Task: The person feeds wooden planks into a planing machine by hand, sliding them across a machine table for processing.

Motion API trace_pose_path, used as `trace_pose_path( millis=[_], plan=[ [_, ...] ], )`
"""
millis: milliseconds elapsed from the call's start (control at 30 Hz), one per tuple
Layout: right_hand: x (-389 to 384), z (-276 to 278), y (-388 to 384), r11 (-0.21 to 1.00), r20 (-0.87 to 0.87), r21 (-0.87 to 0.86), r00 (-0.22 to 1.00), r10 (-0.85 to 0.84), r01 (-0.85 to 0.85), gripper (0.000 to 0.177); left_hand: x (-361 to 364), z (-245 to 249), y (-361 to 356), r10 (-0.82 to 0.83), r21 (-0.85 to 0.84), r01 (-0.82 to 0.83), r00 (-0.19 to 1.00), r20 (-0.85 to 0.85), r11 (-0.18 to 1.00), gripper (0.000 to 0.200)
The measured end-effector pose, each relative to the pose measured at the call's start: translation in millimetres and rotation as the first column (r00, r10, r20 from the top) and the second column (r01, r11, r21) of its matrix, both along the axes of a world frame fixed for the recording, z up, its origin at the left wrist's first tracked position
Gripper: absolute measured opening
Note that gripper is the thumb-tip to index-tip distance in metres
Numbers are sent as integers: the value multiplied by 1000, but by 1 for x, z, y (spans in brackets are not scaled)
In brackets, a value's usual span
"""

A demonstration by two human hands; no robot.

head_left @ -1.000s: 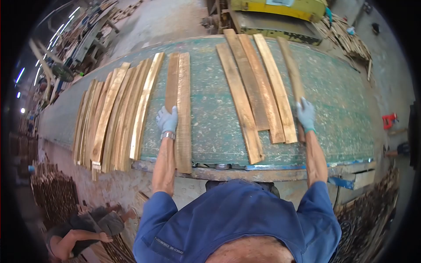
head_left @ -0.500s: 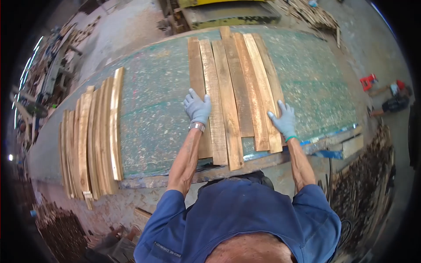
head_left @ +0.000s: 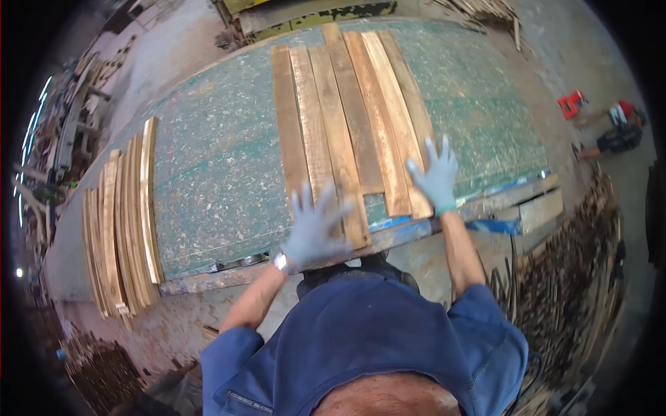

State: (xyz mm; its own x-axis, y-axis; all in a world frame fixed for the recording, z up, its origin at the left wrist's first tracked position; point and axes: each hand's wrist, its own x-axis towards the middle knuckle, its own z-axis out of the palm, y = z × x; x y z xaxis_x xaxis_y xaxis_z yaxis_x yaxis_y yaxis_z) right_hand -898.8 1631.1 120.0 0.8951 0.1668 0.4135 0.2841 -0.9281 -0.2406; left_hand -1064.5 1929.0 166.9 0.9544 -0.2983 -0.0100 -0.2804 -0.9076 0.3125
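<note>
Several wooden boards (head_left: 341, 118) lie side by side on the green speckled table (head_left: 222, 152), their near ends at slightly different distances from its front edge. My left hand (head_left: 316, 225), gloved in light grey-blue and a little blurred, is over the near ends of the left boards with its fingers spread. At the right side of the group, my right hand (head_left: 437, 177), also gloved, has its fingers apart beside the rightmost board. Whether either palm touches the wood is hard to tell. Neither hand holds anything.
Another group of narrow boards (head_left: 125, 229) lies at the table's left end, reaching past the front edge. Wood piles (head_left: 576, 256) stand on the floor at right and lower left. A yellow machine is beyond the table. Another person (head_left: 619, 135) is at far right near a red object (head_left: 571, 104).
My left hand has moved from the left board's middle toward the near ends, its fingers spreading. My right hand remains by the right boards with fingers more upright. The whole view has shifted.
</note>
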Motion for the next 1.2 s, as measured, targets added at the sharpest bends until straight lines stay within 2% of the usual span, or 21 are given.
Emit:
trace_pose_path(
  millis=[33,67,133,167,200,233,400,500,533,633,667,767,800,833,867,900,933,1000,1067,1133,1200],
  plan=[
    [-25,9,-1,997,-8,13,997,77,-77,73,-20,-13,-14,-58,23,61,994,-88,998,91],
    [-50,18,-1,989,-8,31,989,148,-148,73,-33,-20,-28,-13,54,18,995,-101,998,94],
    [-96,24,4,941,-165,-61,933,321,-334,79,-37,-44,-37,80,113,-86,995,60,990,95],
    [-106,30,12,858,-224,80,830,512,-507,82,-37,-51,-39,109,143,-127,986,128,982,97],
    [-119,34,22,733,-262,227,685,680,-641,84,-36,-47,-42,139,153,-151,986,87,977,101],
    [-134,20,38,658,-128,243,649,750,-713,88,-32,-42,-44,167,161,-171,985,43,972,105],
    [-111,-20,63,644,-117,245,637,762,-725,77,-14,-19,-39,237,210,-210,965,-113,955,123],
    [-105,-23,33,757,-195,186,731,654,-627,76,-11,-1,-27,195,200,-146,949,-249,969,122],
    [-100,-29,22,780,-107,106,773,625,-616,81,-10,5,-25,203,213,-149,943,-263,966,119],
    [-103,22,11,865,-259,90,827,499,-494,85,-16,-9,-25,212,202,-175,960,-183,964,114],
    [-106,30,24,904,-370,32,835,407,-426,87,-15,-7,-29,225,220,-182,955,-191,958,109],
    [-102,16,58,951,-524,72,799,294,-302,90,-13,-1,-28,205,260,-146,954,-217,954,107],
    [-100,8,63,955,-459,77,839,290,-288,88,-13,-10,-18,185,204,-142,960,-212,969,108],
    [-91,12,58,834,-493,501,716,494,-230,87,-13,-11,-14,241,222,-201,955,-173,954,109],
    [-77,21,45,565,-416,821,594,689,-79,85,-14,-12,-13,297,234,-260,944,-140,937,110],
    [-68,31,28,203,-241,971,499,832,129,84,-14,-14,-12,354,241,-321,929,-106,916,111],
    [-67,55,4,-205,-19,849,416,909,487,80,-13,-20,-11,421,298,-383,904,-73,874,113],
    [-44,76,-41,-362,144,724,385,912,587,85,-10,-16,-12,493,235,-452,856,-155,860,114],
    [-37,84,-79,-148,-47,925,493,869,350,89,-12,-20,-10,518,214,-480,836,-180,851,118],
    [-12,64,-125,-233,-2,896,527,850,378,89,-12,-22,-7,508,195,-475,843,-179,858,118],
    [8,59,-171,-147,-68,932,560,826,331,83,-13,-26,-5,499,193,-468,849,-175,863,120]
  ],
)
